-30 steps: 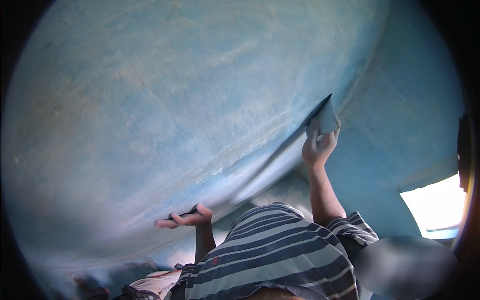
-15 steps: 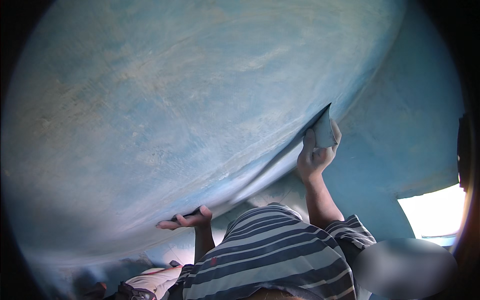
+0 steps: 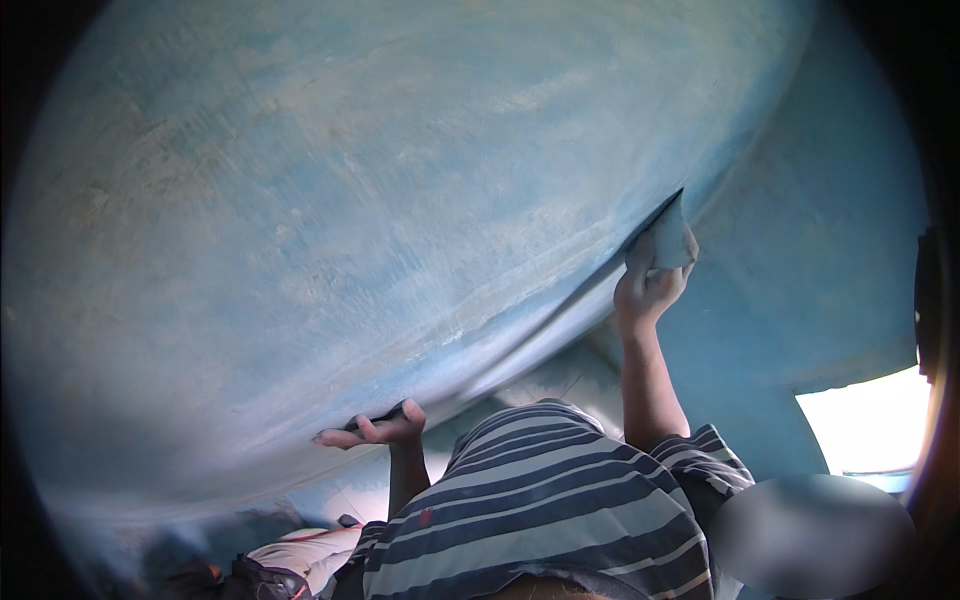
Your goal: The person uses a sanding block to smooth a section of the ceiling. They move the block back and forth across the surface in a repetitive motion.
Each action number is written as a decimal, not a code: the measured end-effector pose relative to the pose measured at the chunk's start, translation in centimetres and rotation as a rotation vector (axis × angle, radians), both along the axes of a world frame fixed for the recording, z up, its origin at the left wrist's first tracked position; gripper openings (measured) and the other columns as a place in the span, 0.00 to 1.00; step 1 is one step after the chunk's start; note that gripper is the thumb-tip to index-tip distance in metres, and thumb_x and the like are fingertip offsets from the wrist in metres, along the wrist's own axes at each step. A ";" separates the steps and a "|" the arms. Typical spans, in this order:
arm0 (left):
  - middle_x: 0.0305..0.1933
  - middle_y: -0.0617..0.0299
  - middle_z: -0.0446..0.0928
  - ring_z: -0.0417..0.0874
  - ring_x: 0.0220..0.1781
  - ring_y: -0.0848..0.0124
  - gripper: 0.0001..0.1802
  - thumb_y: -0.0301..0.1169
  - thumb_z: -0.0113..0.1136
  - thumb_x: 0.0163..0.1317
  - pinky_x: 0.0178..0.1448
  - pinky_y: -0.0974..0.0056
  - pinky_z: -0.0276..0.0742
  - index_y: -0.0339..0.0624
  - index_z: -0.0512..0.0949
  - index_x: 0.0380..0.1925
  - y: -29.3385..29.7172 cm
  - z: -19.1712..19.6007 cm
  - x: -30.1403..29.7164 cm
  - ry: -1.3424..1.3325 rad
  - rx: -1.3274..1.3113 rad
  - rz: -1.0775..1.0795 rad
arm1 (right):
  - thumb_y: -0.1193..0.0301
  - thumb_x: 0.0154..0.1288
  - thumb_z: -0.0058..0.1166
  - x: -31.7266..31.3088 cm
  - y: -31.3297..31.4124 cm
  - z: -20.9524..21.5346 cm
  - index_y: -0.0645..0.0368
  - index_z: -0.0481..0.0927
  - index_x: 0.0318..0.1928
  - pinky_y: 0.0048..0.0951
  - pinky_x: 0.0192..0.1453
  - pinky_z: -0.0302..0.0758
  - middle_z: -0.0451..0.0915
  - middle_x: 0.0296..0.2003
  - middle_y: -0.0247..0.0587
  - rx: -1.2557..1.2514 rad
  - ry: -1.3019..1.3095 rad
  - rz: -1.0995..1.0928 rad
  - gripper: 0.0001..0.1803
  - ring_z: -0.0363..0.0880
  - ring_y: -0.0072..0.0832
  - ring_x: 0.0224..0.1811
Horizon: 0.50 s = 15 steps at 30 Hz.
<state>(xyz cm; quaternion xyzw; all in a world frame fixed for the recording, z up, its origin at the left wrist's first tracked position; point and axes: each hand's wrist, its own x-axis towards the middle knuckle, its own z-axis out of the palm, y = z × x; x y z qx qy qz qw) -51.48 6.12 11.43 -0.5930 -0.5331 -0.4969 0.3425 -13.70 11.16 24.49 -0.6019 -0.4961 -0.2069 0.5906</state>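
Note:
My right hand (image 3: pixel 650 285) is closed around a pale curved sheet of sandpaper (image 3: pixel 672 235), its fingers bent around the edge. The sheet lies against a patchy blue-and-white wall (image 3: pixel 330 230), near the corner with the bluer wall. A dark strip shows where sheet and wall meet. Lower and to the left, my left hand (image 3: pixel 385 428) rests at the same wall with its palm up and its fingers stretched apart. Between those fingers and the wall is a dark patch; whether it is shadow or some thin thing, I cannot make out.
The plain blue wall (image 3: pixel 800 250) stands on the right, with a bright opening (image 3: pixel 868 425) in it. At the lower left lie a pale cloth-like thing (image 3: pixel 310 555) and a dark bag-like thing (image 3: pixel 265 580). Part of the floor (image 3: pixel 575 380) shows beyond my striped shirt.
My right hand has slid up and to the right along the wall with the sandpaper. The left hand has stayed nearly in place, shifting only slightly.

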 end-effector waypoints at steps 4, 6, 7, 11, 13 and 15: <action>0.82 0.28 0.32 0.28 0.83 0.31 0.41 0.57 0.45 0.68 0.75 0.21 0.30 0.38 0.54 0.71 0.0 -0.6 -0.2 -0.010 0.000 0.007 | 0.82 0.62 0.60 -0.1 -0.2 -1.3 0.66 0.82 0.52 0.38 0.62 0.73 0.78 0.56 0.55 -0.020 0.106 0.005 0.16 0.76 0.49 0.61; 0.82 0.28 0.33 0.29 0.83 0.29 0.41 0.59 0.45 0.68 0.73 0.19 0.30 0.42 0.54 0.71 0.1 -1.4 -0.3 -0.031 -0.002 0.021 | 0.82 0.62 0.61 -1.2 -0.2 -0.9 0.65 0.82 0.52 0.39 0.63 0.73 0.78 0.56 0.54 0.025 -0.012 0.032 0.17 0.76 0.49 0.61; 0.82 0.28 0.33 0.30 0.82 0.28 0.42 0.61 0.44 0.67 0.72 0.17 0.31 0.45 0.54 0.71 0.0 -1.7 -0.4 -0.041 -0.008 0.038 | 0.82 0.62 0.61 -1.8 -0.3 -0.2 0.65 0.82 0.53 0.39 0.63 0.73 0.78 0.56 0.55 0.046 -0.115 0.051 0.17 0.76 0.49 0.60; 0.82 0.27 0.33 0.30 0.83 0.29 0.41 0.55 0.46 0.68 0.74 0.21 0.30 0.38 0.55 0.70 -0.1 -1.5 -0.6 0.001 -0.007 0.028 | 0.82 0.63 0.60 -0.7 0.0 -1.7 0.65 0.83 0.52 0.39 0.63 0.73 0.78 0.56 0.55 0.020 -0.061 0.034 0.16 0.76 0.48 0.61; 0.82 0.27 0.34 0.31 0.82 0.27 0.40 0.59 0.46 0.67 0.72 0.17 0.30 0.44 0.56 0.70 -0.2 -2.1 -0.7 -0.036 -0.019 0.043 | 0.80 0.66 0.58 0.0 0.3 -2.6 0.66 0.82 0.52 0.38 0.62 0.73 0.77 0.56 0.55 -0.017 0.106 0.015 0.14 0.76 0.47 0.60; 0.82 0.27 0.34 0.31 0.82 0.26 0.41 0.61 0.47 0.66 0.71 0.15 0.31 0.47 0.57 0.70 -0.3 -2.4 -0.7 -0.050 -0.027 0.051 | 0.78 0.68 0.57 0.0 0.0 -3.0 0.66 0.82 0.52 0.38 0.62 0.73 0.77 0.57 0.56 -0.051 0.192 0.023 0.13 0.76 0.47 0.60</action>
